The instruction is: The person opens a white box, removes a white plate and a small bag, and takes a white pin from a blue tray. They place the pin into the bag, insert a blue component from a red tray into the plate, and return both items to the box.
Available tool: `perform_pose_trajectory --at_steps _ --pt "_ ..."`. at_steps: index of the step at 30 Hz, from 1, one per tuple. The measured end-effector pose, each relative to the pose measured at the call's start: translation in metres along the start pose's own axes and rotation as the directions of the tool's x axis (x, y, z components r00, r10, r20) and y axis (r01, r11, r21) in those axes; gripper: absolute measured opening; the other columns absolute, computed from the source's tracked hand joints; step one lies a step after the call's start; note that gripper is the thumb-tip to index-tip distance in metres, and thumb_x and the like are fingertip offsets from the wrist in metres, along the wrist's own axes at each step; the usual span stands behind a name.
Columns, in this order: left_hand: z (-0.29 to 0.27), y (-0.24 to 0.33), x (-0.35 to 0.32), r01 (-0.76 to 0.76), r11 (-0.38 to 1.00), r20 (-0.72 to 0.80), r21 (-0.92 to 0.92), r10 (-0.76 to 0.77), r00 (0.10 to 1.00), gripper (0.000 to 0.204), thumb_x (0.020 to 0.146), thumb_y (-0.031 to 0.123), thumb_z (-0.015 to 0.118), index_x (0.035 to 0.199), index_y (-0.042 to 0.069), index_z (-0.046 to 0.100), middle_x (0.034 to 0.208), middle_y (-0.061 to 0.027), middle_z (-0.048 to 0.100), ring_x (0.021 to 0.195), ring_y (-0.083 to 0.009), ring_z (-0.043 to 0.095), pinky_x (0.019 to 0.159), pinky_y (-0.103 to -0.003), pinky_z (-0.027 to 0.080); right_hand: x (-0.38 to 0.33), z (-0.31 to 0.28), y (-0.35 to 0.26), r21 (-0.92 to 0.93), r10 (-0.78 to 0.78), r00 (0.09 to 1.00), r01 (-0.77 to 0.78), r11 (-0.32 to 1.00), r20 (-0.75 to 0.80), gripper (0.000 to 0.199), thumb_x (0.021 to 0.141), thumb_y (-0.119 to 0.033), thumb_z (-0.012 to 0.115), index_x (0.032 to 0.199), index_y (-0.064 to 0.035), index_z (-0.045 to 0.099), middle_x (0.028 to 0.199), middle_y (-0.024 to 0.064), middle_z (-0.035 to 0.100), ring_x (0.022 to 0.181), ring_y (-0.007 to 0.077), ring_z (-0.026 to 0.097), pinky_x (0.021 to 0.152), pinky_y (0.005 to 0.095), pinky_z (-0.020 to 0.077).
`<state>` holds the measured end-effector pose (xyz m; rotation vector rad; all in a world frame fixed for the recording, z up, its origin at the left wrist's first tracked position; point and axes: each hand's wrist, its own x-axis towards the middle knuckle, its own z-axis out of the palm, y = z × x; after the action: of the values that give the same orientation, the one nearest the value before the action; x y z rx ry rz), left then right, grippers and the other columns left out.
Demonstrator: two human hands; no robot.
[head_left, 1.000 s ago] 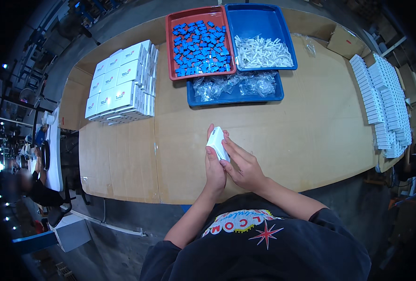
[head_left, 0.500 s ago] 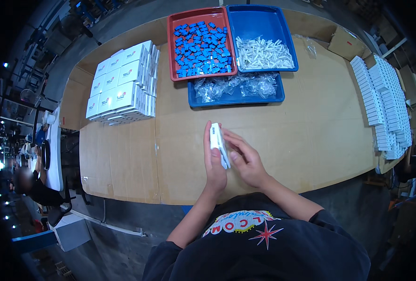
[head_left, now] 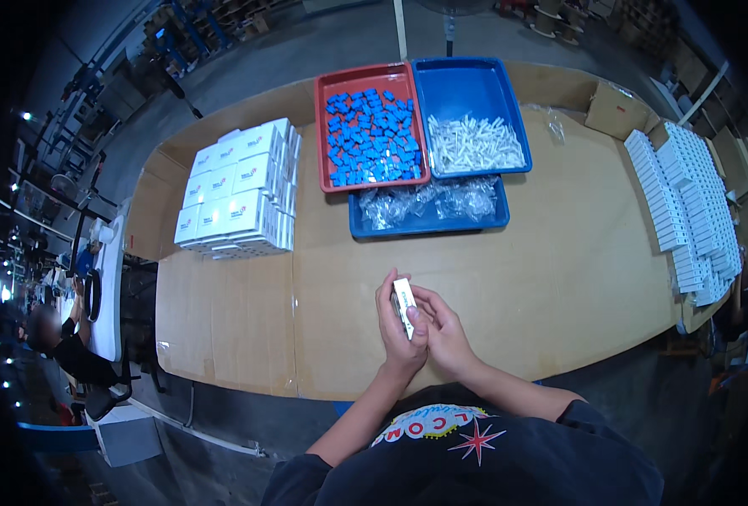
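Observation:
Between both palms, near the front of the cardboard-covered table, is a small flat white box (head_left: pixel 404 297) standing on its narrow side, dark print along its edge. My left hand (head_left: pixel 397 337) wraps round its left side, thumb pressed on the near end. My right hand (head_left: pixel 446 339) closes against the other side with bent fingers. The palms hide most of the box's broad faces.
Stacked white boxes (head_left: pixel 232 190) stand at left, and narrow white ones (head_left: pixel 686 202) at far right. Beyond my hands are a red tray (head_left: pixel 365 79) of blue pieces, a blue tray (head_left: pixel 462 88) of white pieces, and a lower blue tray (head_left: pixel 428 230) of clear plastic bags.
The whole view has shifted, so the table sits lower in it. My hands have closed together round the white box, which now stands more upright, with the left thumb on its edge.

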<state>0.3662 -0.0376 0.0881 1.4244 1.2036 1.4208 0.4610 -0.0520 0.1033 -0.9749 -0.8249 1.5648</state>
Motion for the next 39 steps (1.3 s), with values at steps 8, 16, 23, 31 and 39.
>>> perform_pose_trajectory --at_steps 8,16,23,31,39 --pt "0.004 -0.011 0.001 -0.186 0.979 -0.136 -0.078 0.175 0.975 0.088 0.098 0.068 0.041 0.143 -0.007 0.043 0.131 -0.021 0.055 0.121 -0.0277 0.054 0.107 -0.042 0.042 -0.013 0.009 -0.017 -0.147 -0.025 0.997 0.037 0.988 0.077 0.055 0.111 -0.023 0.055 0.156 0.0048 0.041 0.149 0.0179 0.056 0.134 0.0195 0.055 0.112 0.0322 0.044" --pt "0.007 -0.004 0.0 -0.166 0.958 -0.146 -0.233 0.134 0.98 0.085 0.091 0.061 0.045 0.136 -0.011 0.046 0.127 -0.0233 0.053 0.117 -0.0305 0.056 0.104 -0.042 0.045 -0.014 0.003 -0.014 -0.31 -0.179 0.977 0.206 0.928 0.113 0.048 0.11 -0.016 0.05 0.153 0.0058 0.045 0.153 0.0234 0.054 0.138 0.0255 0.055 0.112 0.0342 0.0444" --pt "0.007 -0.007 -0.003 -0.165 0.944 -0.149 -0.285 0.126 0.981 0.086 0.091 0.063 0.044 0.136 -0.01 0.044 0.127 -0.0234 0.053 0.117 -0.0302 0.056 0.104 -0.043 0.044 -0.013 0.001 -0.017 -0.342 -0.185 0.975 0.216 0.915 0.12 0.048 0.111 -0.016 0.049 0.153 0.0045 0.046 0.152 0.0221 0.055 0.136 0.0258 0.057 0.111 0.0344 0.0449" --pt "-0.004 -0.012 0.002 -0.156 0.987 0.058 0.035 0.154 0.986 0.119 0.092 0.083 0.045 0.161 -0.009 0.015 0.147 -0.0263 0.036 0.125 -0.0334 0.055 0.111 -0.043 0.042 0.007 -0.023 -0.021 -0.154 0.085 0.989 -0.066 0.986 0.12 0.053 0.115 -0.036 0.041 0.154 -0.0001 0.047 0.144 0.0136 0.059 0.134 0.0229 0.055 0.111 0.0355 0.0444" --pt "-0.013 -0.01 0.003 0.477 0.747 0.199 -0.462 -0.437 0.877 0.075 0.111 0.059 0.028 0.164 0.006 0.025 0.152 -0.0166 0.048 0.134 -0.0241 0.055 0.113 -0.037 0.043 0.001 -0.037 -0.038 -0.74 -0.247 0.907 0.421 0.525 0.341 0.083 0.088 -0.036 0.079 0.156 -0.0042 0.044 0.164 0.0272 0.029 0.151 0.0436 0.034 0.123 0.0508 0.0322"
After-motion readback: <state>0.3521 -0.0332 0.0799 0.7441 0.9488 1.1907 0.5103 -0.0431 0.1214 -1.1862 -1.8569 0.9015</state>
